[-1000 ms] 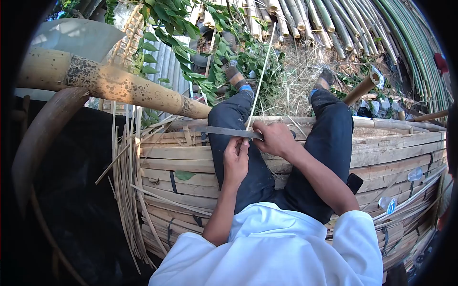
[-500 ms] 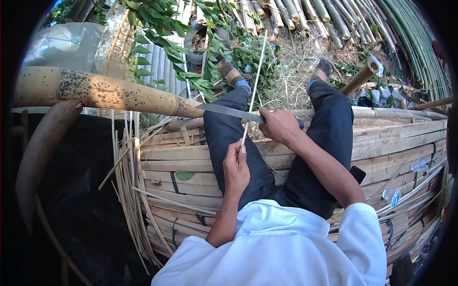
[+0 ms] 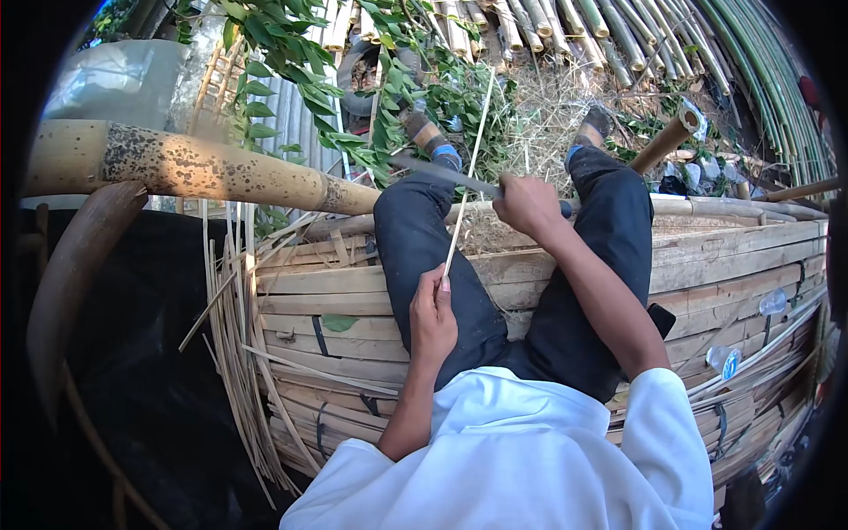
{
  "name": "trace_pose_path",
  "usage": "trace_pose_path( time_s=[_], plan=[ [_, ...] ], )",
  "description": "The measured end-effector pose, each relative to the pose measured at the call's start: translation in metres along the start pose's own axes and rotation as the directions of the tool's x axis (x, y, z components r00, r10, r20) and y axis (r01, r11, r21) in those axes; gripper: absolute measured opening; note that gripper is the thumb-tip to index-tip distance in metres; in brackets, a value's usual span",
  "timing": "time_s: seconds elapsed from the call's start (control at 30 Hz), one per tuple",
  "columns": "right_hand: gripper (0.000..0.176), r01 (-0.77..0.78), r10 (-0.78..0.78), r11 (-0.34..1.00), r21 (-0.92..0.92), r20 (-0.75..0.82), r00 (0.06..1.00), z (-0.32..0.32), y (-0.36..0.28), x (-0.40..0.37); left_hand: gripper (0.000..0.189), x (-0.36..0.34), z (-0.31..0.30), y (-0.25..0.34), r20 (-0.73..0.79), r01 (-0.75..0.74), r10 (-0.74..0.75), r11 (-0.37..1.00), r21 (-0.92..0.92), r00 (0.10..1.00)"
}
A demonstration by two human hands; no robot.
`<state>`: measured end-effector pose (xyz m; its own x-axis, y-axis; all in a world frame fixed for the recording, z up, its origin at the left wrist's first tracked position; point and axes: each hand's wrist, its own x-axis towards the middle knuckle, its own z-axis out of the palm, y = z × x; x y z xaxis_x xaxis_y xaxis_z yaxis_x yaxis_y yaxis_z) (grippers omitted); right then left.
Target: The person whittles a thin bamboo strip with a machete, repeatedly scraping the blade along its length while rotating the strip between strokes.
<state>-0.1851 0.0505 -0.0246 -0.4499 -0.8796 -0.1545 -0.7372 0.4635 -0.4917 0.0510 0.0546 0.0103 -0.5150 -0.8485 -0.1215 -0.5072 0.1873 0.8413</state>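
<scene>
In the head view, my left hand is closed round the near end of a thin pale bamboo strip, which slants up and away between my legs. My right hand grips the handle of a long-bladed knife; the dark butt of the handle shows at the right of the fist. The blade points left, slightly blurred, and crosses over the strip above my left knee.
Stacked split bamboo slats lie under my legs. A thick bamboo pole juts in from the left, above a bundle of thin strips. Bamboo poles lie at the far side, leafy branches nearer left. Plastic cups rest at the right.
My right hand and the knife have moved up and slightly right, away from my left hand along the strip. My left hand has dropped a little, still holding the strip.
</scene>
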Motion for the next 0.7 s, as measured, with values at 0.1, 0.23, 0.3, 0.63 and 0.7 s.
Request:
trace_pose_path(
  time_s=[0.1,0.23,0.3,0.63,0.7],
  plan=[
    [0.024,-0.285,0.304,0.714,0.639,0.084,0.949,-0.001,0.036,0.031,0.023,-0.008,-0.002,0.003,0.082,0.062,-0.053,0.992,-0.111,0.995],
    [0.028,-0.248,0.159,-0.387,0.888,0.329,0.931,-0.026,0.019,0.013,0.022,-0.003,0.003,0.009,0.125,0.091,-0.07,0.981,-0.172,0.99],
    [0.029,-0.226,0.17,-0.292,0.929,0.283,0.944,-0.024,0.022,0.013,0.024,0.006,0.007,0.005,0.146,0.017,0.011,0.982,-0.189,0.989],
    [0.033,-0.201,0.048,-0.029,0.979,0.203,0.978,-0.018,0.007,0.001,0.022,0.028,-0.009,0.033,0.461,0.098,-0.111,0.994,0.052,0.881],
    [0.034,-0.208,0.006,0.029,0.978,0.208,0.978,-0.02,-0.001,-0.005,0.022,0.032,-0.003,0.035,0.406,0.076,-0.088,0.996,0.046,0.909]
  ],
)
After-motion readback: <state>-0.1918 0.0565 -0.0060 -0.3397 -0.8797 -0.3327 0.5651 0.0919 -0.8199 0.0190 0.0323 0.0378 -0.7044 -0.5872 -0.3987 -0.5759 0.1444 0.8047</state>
